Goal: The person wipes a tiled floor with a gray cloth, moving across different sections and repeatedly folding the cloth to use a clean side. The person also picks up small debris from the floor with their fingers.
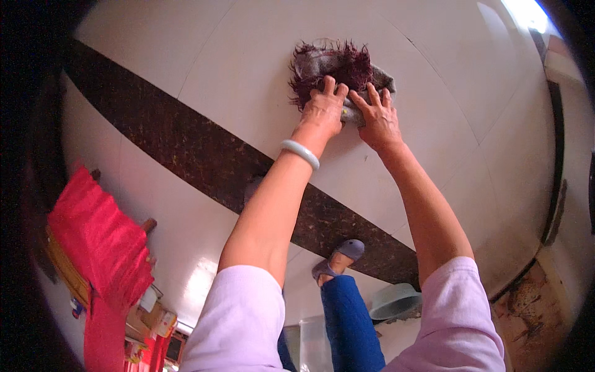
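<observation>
A crumpled cloth (pixel 332 63), grey with a shaggy dark red pile, lies on the pale tiled floor (pixel 241 88) in front of me. My left hand (pixel 324 109), with a pale bangle (pixel 300 154) at the wrist, has its fingers bent over the cloth's near middle. To its right, my right hand (pixel 380 118) is on the cloth's near right part, fingers spread over the fabric. Both arms are stretched forward. The thumbs and the underside of the cloth are largely hidden.
A dark stone-patterned strip (pixel 195 139) crosses the floor diagonally. My foot in a grey-purple clog (pixel 348 251) stands at its edge. A light basin (pixel 395 300) is behind me at right. A red cloth (pixel 102 232) drapes over wooden furniture at left.
</observation>
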Available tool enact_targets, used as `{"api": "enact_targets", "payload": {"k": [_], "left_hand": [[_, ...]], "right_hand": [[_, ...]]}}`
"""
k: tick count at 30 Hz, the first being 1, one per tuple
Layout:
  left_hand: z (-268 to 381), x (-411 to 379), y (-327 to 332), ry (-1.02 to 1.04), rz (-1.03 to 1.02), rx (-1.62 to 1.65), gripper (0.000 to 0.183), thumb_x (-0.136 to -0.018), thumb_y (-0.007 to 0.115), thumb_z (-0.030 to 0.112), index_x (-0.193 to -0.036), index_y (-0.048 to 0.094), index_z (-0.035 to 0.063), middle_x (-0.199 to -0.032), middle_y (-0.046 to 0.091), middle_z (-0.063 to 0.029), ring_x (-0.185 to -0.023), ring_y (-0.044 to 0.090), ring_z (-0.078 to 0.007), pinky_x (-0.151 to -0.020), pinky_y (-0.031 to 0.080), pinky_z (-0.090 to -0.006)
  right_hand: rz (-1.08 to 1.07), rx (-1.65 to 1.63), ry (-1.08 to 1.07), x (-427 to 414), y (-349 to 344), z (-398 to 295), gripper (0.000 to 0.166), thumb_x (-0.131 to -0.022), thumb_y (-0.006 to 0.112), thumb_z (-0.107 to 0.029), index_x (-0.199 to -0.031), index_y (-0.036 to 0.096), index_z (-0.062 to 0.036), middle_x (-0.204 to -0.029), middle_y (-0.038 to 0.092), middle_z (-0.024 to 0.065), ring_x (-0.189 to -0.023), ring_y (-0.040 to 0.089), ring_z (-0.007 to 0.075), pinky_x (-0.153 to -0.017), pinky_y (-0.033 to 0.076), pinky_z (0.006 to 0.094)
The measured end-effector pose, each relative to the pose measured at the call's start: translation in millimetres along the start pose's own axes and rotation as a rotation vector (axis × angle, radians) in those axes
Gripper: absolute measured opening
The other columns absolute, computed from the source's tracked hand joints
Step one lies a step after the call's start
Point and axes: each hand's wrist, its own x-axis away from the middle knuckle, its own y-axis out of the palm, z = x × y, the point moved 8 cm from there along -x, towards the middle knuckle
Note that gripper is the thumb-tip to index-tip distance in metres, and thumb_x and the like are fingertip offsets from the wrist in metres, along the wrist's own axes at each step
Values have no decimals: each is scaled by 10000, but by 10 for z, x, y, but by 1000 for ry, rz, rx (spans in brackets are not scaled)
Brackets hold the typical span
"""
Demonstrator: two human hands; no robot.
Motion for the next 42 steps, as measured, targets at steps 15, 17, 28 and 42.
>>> {"api": "enact_targets", "payload": {"k": [15, 17, 28, 42], "left_hand": [[717, 1637, 1465, 24, -329, 730, 432, -694, 665, 21, -1096, 509, 16, -1181, 448, -222, -930, 602, -468, -788, 529, -522], [709, 1548, 1061, 139, -331, 812, 419, -686, 662, 37, -1074, 508, 12, -1121, 482, -226, -944, 596, -469, -823, 511, -526], [-1177, 605, -2752, 316, 602, 426, 316, -702, 705, 72, -993, 601, 10, -1026, 564, -212, -874, 655, -376, -790, 556, -453], [-3397, -598, -2164, -92, 693, 184, 633, -689, 731, -17, -1291, 548, 54, -1324, 468, -193, -1158, 533, -401, -990, 465, -437]], "right_hand": [[-214, -244, 207, 2190, 221, 50, 674, -566, 722, 39, -1215, 614, -105, -1310, 522, 196, -1198, 486, 420, -1000, 442, 481], [-174, -234, 174, 1936, -260, -117, 579, -590, 697, 53, -1151, 641, -82, -1221, 583, 178, -1141, 539, 380, -963, 469, 436], [330, -237, -398, -1275, -2193, -2054, 502, -683, 609, 124, -1144, 667, -67, -1221, 606, 178, -1148, 578, 354, -968, 484, 401], [127, 305, -594, -3438, -363, -2858, 706, -769, 657, -122, -1404, 443, -340, -1493, 334, 48, -1257, 384, 441, -918, 463, 609]]}}
